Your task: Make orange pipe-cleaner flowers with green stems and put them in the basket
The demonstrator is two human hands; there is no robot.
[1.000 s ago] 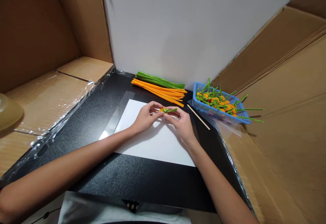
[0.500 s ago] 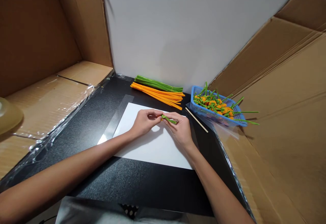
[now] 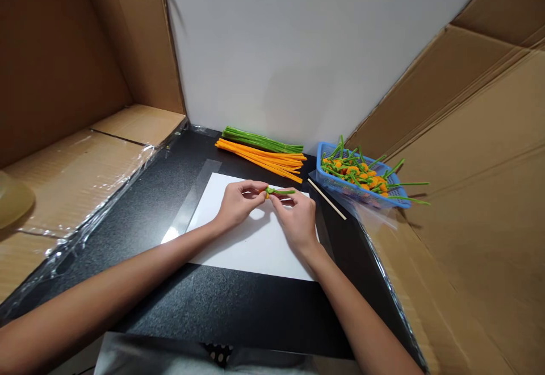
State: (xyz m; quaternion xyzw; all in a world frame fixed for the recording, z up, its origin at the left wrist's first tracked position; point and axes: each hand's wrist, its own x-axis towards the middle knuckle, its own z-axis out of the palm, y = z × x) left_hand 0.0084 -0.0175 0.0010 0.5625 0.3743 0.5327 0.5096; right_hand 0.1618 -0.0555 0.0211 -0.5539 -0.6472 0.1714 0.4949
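since half a second earlier, the orange-and-green pipe-cleaner piece (image 3: 269, 191) had been turned, its green stem (image 3: 286, 192) brought nearly level. it was pinched by the left hand (image 3: 237, 203) and right hand (image 3: 300, 219), held close together over the far half of the white paper (image 3: 255, 250). a blue basket (image 3: 340, 186) was set at the right edge of the black table (image 3: 238, 307).

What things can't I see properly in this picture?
In the head view:
- Small green-and-orange fuzzy piece: fingers of the left hand and right hand hide part of its orange.
- Floor of the blue plastic mesh basket: orange-and-green fuzzy pieces cover it.
- Pale rounded object: cut off by the left edge, so I can't tell what it is.
- Dark speck on the white rectangular paper sheet: too small to identify.
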